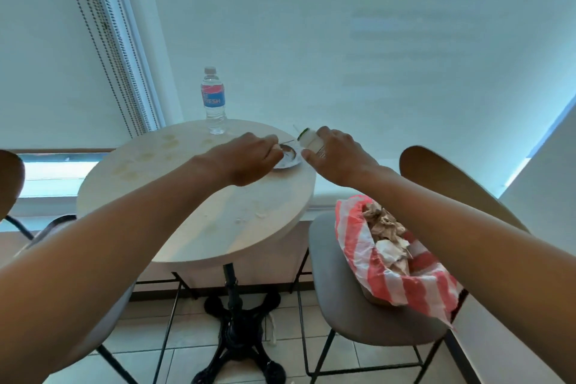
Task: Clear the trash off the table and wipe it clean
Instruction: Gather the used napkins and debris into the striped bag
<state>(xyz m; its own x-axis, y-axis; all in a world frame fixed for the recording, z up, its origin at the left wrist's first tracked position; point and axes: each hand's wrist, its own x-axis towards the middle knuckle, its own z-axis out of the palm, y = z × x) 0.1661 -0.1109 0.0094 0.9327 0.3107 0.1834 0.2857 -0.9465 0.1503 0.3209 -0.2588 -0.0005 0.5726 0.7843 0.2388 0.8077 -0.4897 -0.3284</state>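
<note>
Looking down from head height, we see both bare arms reaching over a small round pale wooden worktop on a black iron pedestal. Our left hand rests at the far right part of the worktop, fingers curled at the rim of a small shallow foil dish with brown residue inside; a thin stick-like item shows at the fingertips, but we cannot tell whether it is pinched. Our right hand, just beside the dish, grips a small white plastic bottle with a green rim, tilted with its mouth pointing left and lifted off the surface. A clear plastic water bottle with a blue and red label stands upright at the far edge. Yellowish stains mark the left of the worktop, and pale crumbs lie near its right edge. To the right, on a grey chair seat, sits a red and white striped plastic bag, open and holding crumpled brown and white paper.
</note>
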